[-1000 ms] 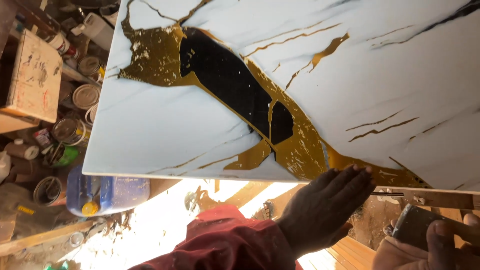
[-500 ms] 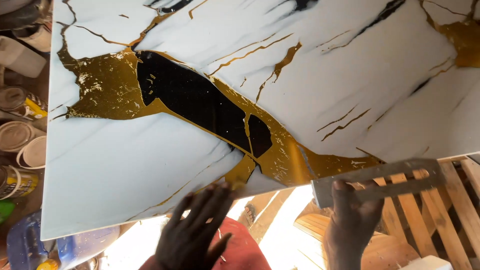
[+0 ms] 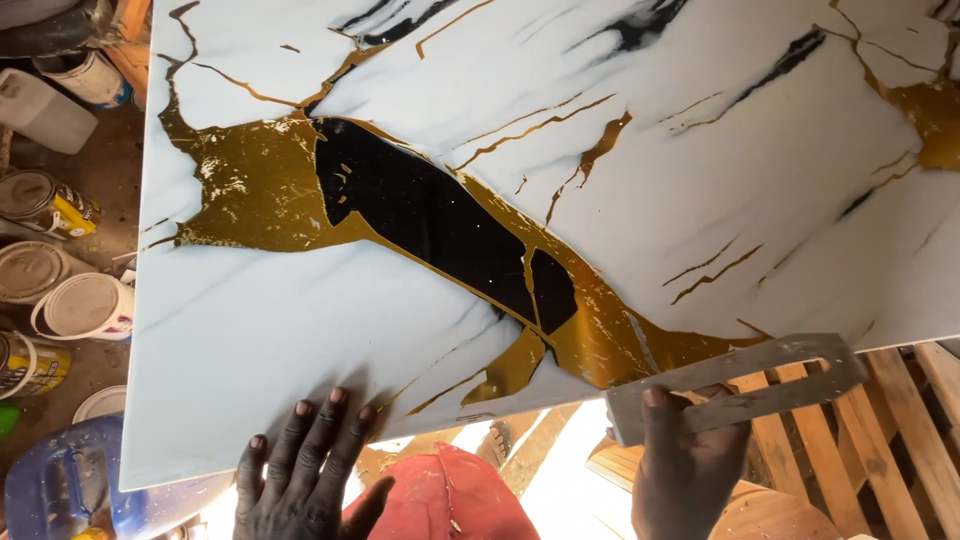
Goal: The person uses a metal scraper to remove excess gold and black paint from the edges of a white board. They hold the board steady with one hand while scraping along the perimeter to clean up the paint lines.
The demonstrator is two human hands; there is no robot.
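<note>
A large white marble-patterned panel [image 3: 620, 200], veined in gold and black, is spread across most of the view above paint cans [image 3: 45, 205] on the floor. Its near edge is pressed by the left hand [image 3: 305, 480], fingers [image 3: 335, 425] spread wide. A grey metal square [image 3: 735, 385] is gripped by the right hand [image 3: 690, 465] at the panel's edge.

Left hand [image 3: 305, 475] newly on panel [image 3: 250, 340]
</note>
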